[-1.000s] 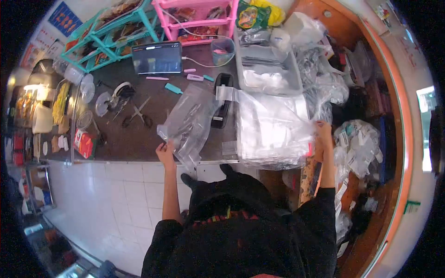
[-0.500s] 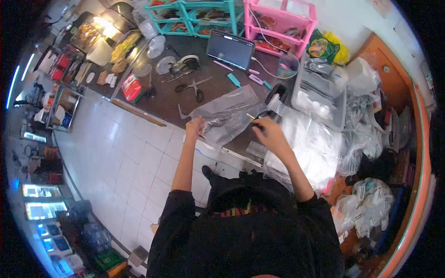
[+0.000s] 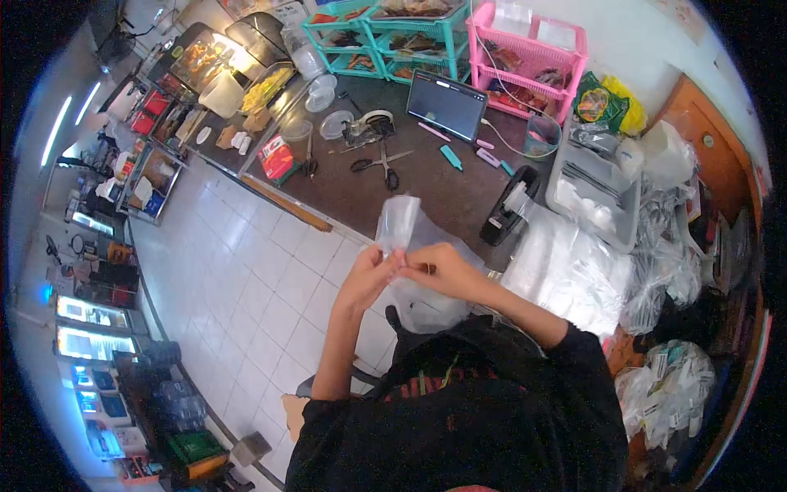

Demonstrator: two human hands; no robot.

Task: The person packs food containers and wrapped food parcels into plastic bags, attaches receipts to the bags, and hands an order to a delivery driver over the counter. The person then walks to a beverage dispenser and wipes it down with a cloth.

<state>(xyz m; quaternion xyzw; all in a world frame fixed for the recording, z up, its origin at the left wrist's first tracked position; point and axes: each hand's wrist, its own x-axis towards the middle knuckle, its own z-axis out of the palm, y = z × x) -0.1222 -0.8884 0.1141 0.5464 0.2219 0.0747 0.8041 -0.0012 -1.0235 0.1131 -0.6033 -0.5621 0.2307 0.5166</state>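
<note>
Head cam: a clear plastic bag [image 3: 399,215] is pinched in the fingertips of both the left hand [image 3: 367,280] and the right hand [image 3: 447,272], held over the front edge of the worktop [image 3: 451,197]. A bag stack [image 3: 570,262] is set along that edge, rightward; scissors [image 3: 383,166] are splayed further back

Inscriptions, none that I can read over my feed; clock positions taken from mid-view: red-and-green box [image 3: 277,157], 10 o'clock, pale marking on its red face, blurred; tablet [image 3: 447,107], near 1 o'clock, screen characters too small for me. Green packet [image 3: 592,102], 2 o'clock, printed emblem, wording unclear; clear plastic bundle [image 3: 666,389], 4 o'clock, white label-like patches, illegible.
</note>
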